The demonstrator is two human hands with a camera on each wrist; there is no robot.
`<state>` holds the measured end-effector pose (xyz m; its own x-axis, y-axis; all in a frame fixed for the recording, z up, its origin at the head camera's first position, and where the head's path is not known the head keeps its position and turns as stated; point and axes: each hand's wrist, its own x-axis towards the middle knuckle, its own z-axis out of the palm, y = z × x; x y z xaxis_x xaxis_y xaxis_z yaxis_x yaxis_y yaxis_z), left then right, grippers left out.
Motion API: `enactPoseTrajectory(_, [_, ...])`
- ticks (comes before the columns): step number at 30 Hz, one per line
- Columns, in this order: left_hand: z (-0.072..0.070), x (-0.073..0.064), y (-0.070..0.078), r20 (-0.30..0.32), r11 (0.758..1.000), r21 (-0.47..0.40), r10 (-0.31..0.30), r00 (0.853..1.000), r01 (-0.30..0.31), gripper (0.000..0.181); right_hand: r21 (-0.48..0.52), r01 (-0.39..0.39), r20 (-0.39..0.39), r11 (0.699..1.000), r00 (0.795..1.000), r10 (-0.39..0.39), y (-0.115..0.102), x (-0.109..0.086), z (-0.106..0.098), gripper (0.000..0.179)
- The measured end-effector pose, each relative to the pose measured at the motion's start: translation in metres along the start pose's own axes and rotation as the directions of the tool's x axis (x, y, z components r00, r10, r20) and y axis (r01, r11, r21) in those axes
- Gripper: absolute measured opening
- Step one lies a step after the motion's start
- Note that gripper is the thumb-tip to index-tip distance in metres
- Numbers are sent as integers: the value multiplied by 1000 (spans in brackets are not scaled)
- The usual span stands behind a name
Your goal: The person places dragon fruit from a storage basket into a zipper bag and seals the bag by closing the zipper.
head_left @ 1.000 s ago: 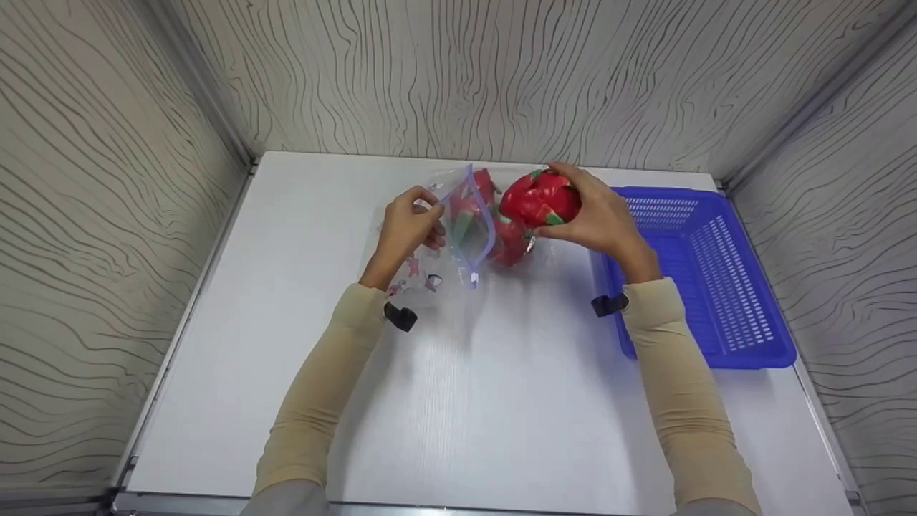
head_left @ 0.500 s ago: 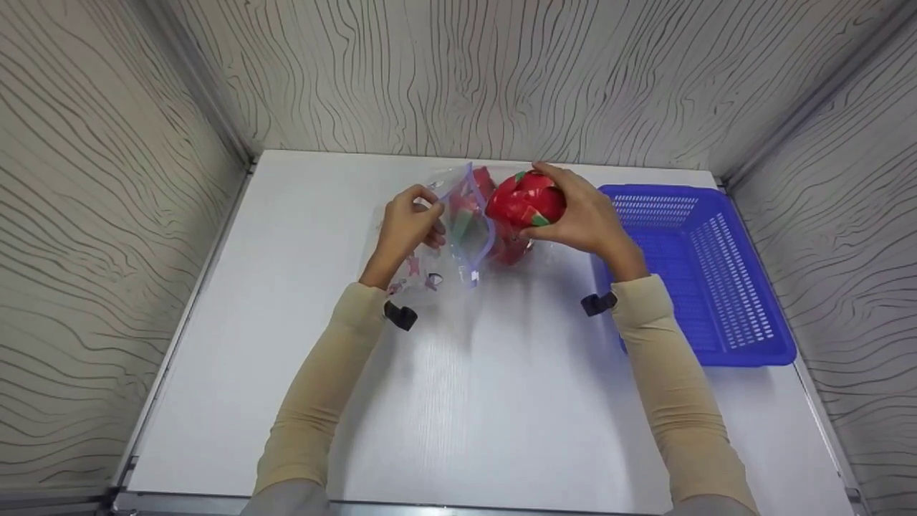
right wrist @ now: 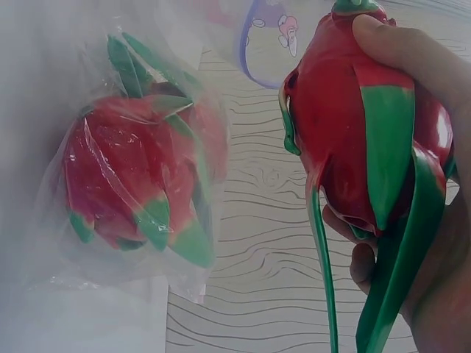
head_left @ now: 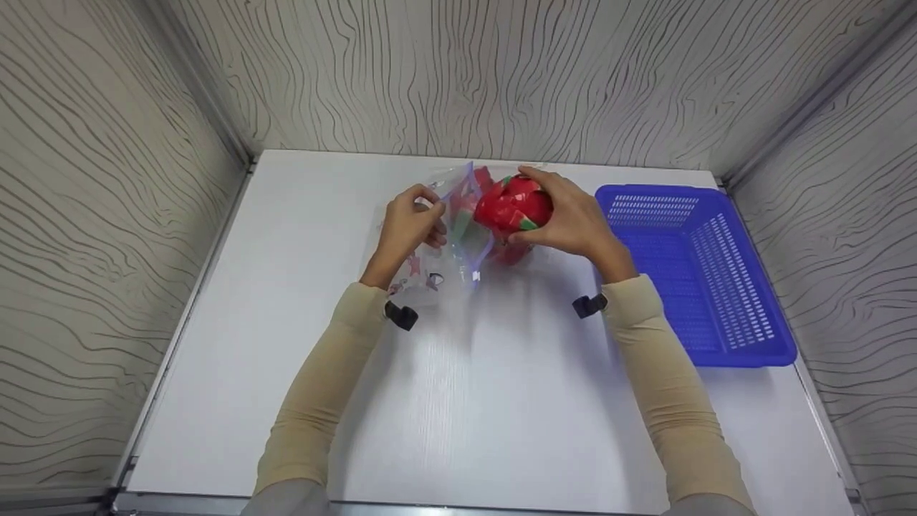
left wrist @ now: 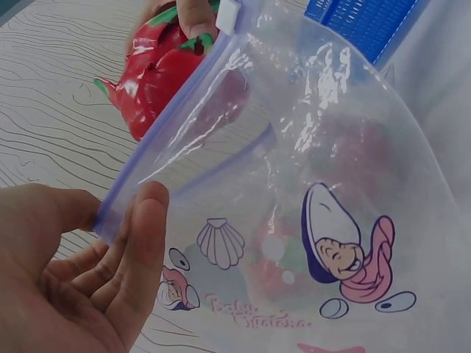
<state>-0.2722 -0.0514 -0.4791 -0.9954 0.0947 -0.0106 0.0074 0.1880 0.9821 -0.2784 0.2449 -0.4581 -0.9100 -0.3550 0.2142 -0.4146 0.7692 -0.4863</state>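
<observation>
My left hand (head_left: pixel 410 223) pinches the purple zip edge of a clear plastic slider bag (left wrist: pixel 221 323) between thumb and fingers. Printed shells and cartoon faces cover the bag, and its mouth gapes. A red dragon fruit with green-tipped scales (head_left: pixel 514 204) is gripped in my right hand (head_left: pixel 573 218), beside that mouth. In the right wrist view another dragon fruit (right wrist: pixel 125 169) sits wrapped in clear plastic. Blurred red and green shapes show through the slider bag in the left wrist view; whether they lie inside or behind it I cannot tell.
A blue perforated plastic basket (head_left: pixel 688 279) stands at the right of the white table (head_left: pixel 458 423). Wood-patterned panels (head_left: pixel 458 79) close off the back and both sides.
My right hand has carried the dragon fruit leftward, from near the basket to the bag's mouth. The left hand has stayed in place, keeping its pinch on the bag.
</observation>
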Motion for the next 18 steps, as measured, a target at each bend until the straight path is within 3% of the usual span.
enactPoseTrajectory(18, [3, -1, 1, -4, 1000, -17, 14, 1000, -14, 10, -8, 0, 53, 1000, 999, 1, -8, 3, 13, 106])
